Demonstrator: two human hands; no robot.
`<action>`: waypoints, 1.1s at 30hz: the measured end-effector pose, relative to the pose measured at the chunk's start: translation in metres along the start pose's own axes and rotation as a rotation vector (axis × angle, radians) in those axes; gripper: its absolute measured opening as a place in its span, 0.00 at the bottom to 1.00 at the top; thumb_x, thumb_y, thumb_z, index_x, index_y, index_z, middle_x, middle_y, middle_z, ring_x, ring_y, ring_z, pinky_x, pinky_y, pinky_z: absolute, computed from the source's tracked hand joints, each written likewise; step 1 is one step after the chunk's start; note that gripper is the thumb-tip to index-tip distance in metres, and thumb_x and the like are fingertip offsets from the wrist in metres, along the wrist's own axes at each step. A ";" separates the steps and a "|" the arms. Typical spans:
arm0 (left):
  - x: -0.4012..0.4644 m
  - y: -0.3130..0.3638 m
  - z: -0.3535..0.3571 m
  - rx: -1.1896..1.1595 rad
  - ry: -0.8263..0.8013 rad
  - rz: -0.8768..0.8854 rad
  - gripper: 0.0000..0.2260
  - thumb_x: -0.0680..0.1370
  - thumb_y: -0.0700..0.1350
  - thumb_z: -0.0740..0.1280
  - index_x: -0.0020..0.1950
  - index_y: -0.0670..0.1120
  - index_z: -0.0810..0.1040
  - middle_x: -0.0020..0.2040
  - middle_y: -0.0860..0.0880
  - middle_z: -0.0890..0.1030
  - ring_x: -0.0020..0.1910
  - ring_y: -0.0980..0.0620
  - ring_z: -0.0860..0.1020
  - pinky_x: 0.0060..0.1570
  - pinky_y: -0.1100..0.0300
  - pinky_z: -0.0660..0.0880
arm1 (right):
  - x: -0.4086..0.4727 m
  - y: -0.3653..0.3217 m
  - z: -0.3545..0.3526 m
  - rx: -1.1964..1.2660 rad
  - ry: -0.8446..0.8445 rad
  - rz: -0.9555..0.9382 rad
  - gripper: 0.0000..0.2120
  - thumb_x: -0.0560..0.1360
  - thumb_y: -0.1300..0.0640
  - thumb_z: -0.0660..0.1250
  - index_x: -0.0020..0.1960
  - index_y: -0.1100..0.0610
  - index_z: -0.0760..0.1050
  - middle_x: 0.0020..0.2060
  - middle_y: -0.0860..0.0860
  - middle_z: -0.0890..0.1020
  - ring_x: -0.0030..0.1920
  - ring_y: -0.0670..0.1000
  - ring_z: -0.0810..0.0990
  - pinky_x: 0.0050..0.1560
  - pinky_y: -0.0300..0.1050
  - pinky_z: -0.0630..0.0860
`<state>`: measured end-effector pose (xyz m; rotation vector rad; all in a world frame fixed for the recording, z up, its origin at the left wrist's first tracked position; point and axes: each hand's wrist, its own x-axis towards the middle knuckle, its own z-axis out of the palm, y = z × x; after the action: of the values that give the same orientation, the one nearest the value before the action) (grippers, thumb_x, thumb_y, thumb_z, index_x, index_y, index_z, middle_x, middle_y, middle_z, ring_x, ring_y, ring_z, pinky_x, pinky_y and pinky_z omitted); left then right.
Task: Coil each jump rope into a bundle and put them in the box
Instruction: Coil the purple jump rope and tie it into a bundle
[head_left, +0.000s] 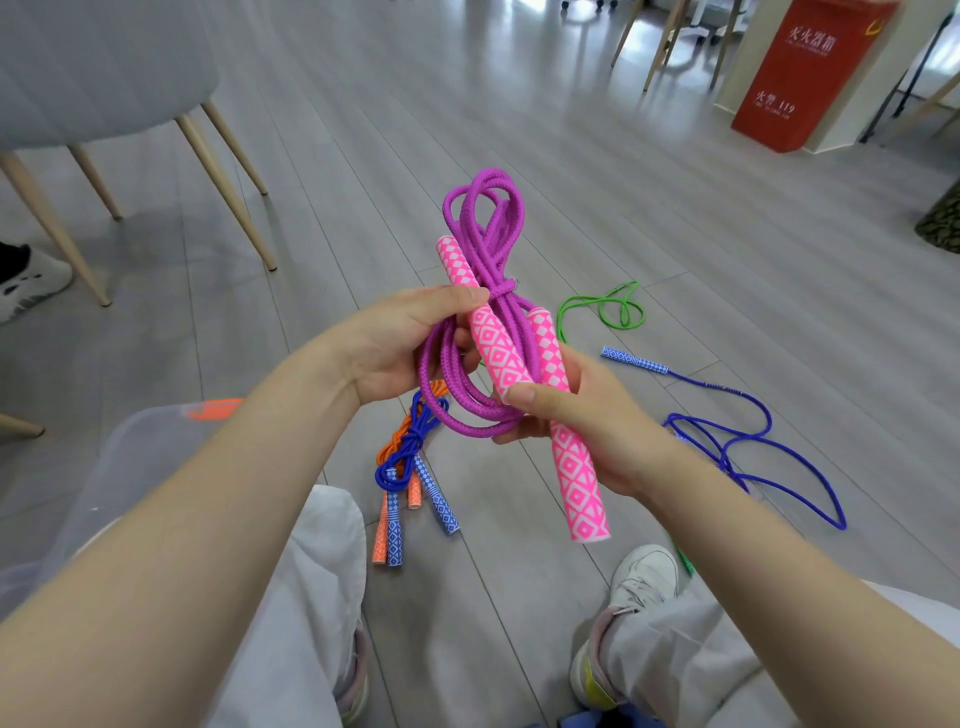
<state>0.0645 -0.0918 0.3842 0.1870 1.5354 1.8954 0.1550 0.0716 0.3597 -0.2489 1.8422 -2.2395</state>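
Here we hold the purple rope (480, 332) upright: left hand (402, 345) clasps its coils, right hand (576, 415) its handles; the box (150, 441) lies nearer our left.

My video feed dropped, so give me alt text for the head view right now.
Both hands hold a coiled purple jump rope with pink handles: left hand grips the loops, right hand the handles. On the floor lie a bundled blue and orange pair, a loose blue rope and a green rope.
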 end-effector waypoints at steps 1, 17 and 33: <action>0.000 0.000 0.000 0.002 0.007 0.001 0.07 0.78 0.44 0.63 0.42 0.43 0.73 0.26 0.52 0.72 0.26 0.57 0.72 0.31 0.65 0.76 | 0.000 0.000 0.001 -0.004 0.013 0.000 0.16 0.71 0.63 0.67 0.58 0.56 0.74 0.44 0.44 0.84 0.41 0.45 0.82 0.40 0.45 0.82; 0.008 -0.010 0.003 0.178 0.226 0.092 0.09 0.78 0.38 0.66 0.58 0.42 0.74 0.32 0.51 0.75 0.26 0.59 0.74 0.30 0.64 0.76 | 0.013 0.018 -0.004 -0.025 0.209 0.197 0.16 0.75 0.67 0.68 0.62 0.65 0.72 0.46 0.56 0.83 0.41 0.50 0.84 0.40 0.42 0.82; 0.009 -0.014 0.008 0.243 0.201 0.259 0.11 0.77 0.37 0.68 0.58 0.46 0.73 0.45 0.48 0.77 0.38 0.55 0.76 0.41 0.57 0.80 | 0.016 0.023 -0.006 -0.187 0.389 0.154 0.13 0.74 0.63 0.70 0.59 0.57 0.77 0.49 0.56 0.85 0.45 0.53 0.85 0.44 0.48 0.83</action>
<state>0.0677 -0.0791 0.3716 0.3251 1.9593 1.9675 0.1397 0.0684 0.3356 0.3113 2.1792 -2.1236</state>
